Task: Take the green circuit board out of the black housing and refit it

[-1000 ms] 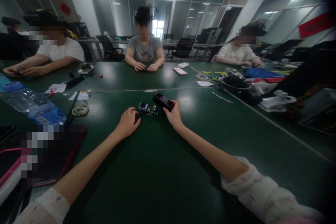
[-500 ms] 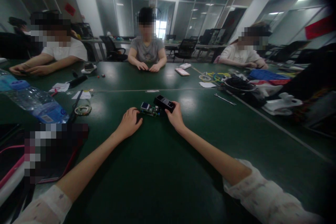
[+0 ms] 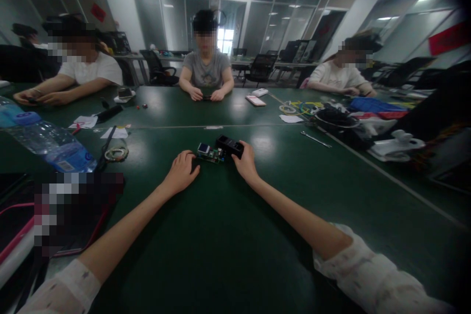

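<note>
A small green circuit board (image 3: 211,153) with a little square screen lies on the dark green table (image 3: 206,235), between my hands. My right hand (image 3: 246,161) grips the right end of a black rectangular case (image 3: 228,144), thumb in front and fingers behind. The case's left end is just behind the board's right end. My left hand (image 3: 181,171) rests palm down on the table left of the board, fingers apart and holding nothing, with the fingertips close to the board's left end.
Plastic bottles (image 3: 55,144) and a pink-edged dark case (image 3: 84,221) are at the left. A bracelet (image 3: 116,153) lies nearby. At the right are a wrench (image 3: 315,139) and piled cables (image 3: 336,117). Three people sit across the table.
The black case in my right hand has tilted slightly, and its recessed openings look different. My left hand and the board stay put.
</note>
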{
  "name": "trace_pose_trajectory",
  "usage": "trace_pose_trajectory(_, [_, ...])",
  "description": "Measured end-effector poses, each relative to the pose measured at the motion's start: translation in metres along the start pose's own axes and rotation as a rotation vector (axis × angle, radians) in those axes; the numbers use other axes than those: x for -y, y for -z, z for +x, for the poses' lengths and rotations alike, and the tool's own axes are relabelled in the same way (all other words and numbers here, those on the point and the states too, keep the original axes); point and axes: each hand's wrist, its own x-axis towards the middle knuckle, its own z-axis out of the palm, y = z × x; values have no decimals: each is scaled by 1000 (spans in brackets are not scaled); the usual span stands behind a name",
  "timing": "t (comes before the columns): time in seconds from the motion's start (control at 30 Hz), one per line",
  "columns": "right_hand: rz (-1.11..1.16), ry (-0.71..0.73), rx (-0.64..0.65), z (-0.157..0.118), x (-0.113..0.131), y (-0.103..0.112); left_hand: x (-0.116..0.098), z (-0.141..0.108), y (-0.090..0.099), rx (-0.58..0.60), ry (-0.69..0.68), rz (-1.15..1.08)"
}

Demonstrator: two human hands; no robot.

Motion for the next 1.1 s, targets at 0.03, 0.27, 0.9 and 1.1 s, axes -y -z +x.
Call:
trace_pose_trajectory(0.03, [16, -12, -7, 0, 0, 0, 0, 0, 0, -2, -1, -4])
trace_pose_trajectory(0.27, [93, -3, -124, -2, 13, 7, 1, 1, -1, -3, -5, -6])
trace_pose_trajectory(0.9, [31, 295, 239, -16, 46, 11, -2, 0, 0, -30, -18, -4])
trace_pose_trajectory(1.1, [21, 301, 288, -16, 41, 8, 1, 0, -3, -42, -3, -13])
